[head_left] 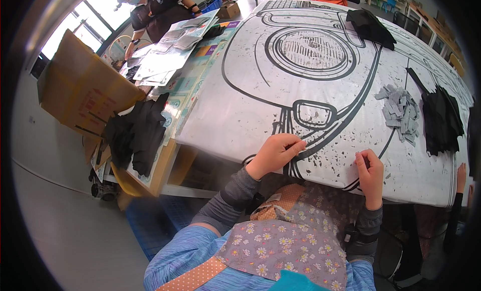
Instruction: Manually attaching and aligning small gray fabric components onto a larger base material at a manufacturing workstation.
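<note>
A white table cover (240, 115) printed with a large black line drawing of a car front spreads before me. My left hand (278, 153) rests over its near edge, fingers curled in and thumb against them; whatever they may hold is hidden. To the right, my right hand (370, 173) is at the same edge with its fingers bent and thumb close to them. I cannot make out anything in it. Small dark specks lie scattered on the cover between and beyond the hands. Beyond my right hand sits a pile of small grey fabric pieces (401, 113), with a heap of black fabric strips (442, 120) beside it.
More black fabric (371, 28) lies at the far right of the table. On the left, a side table holds black cloth (138, 133), white sheets (163, 58) and an open cardboard box (90, 88). A masked person (155, 13) stands behind it. Another person's hand (461, 176) shows at the right edge.
</note>
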Motion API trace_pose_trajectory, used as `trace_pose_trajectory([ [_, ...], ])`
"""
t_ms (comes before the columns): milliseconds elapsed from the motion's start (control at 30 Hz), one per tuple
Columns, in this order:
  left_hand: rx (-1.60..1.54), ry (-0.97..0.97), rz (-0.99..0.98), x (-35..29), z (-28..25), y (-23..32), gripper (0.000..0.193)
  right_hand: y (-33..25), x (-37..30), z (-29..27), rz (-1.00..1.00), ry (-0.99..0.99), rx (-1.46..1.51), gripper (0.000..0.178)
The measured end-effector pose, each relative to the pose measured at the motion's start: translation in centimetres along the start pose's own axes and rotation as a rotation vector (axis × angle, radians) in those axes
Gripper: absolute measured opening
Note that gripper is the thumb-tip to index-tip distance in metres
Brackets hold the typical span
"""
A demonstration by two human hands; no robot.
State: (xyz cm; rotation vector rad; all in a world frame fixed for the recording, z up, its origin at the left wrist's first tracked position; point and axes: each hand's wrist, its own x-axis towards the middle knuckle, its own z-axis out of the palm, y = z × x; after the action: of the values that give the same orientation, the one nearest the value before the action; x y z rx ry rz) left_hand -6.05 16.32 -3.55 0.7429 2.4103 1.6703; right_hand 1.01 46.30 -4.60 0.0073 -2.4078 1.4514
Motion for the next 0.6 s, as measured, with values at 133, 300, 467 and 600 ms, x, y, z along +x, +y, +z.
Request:
trace_pose_trajectory([
  [133, 0.007, -0.001, 0.004, 0.11, 0.05, -0.10, 0.023, 0.06, 0.07, -0.07, 0.008, -0.005, 0.004, 0.019],
  [300, 0.016, -0.002, 0.008, 0.12, 0.07, -0.04, 0.024, 0.07, 0.04, -0.07, 0.010, -0.006, 0.000, 0.019],
  [467, 0.020, -0.002, 0.014, 0.08, 0.11, -0.10, 0.023, 0.12, 0.03, -0.08, -0.002, -0.001, 0.003, 0.019],
  [600, 0.033, -0.004, 0.013, 0.09, 0.08, -0.13, 0.024, -0.05, 0.07, -0.06, -0.006, -0.004, -0.011, 0.019],
])
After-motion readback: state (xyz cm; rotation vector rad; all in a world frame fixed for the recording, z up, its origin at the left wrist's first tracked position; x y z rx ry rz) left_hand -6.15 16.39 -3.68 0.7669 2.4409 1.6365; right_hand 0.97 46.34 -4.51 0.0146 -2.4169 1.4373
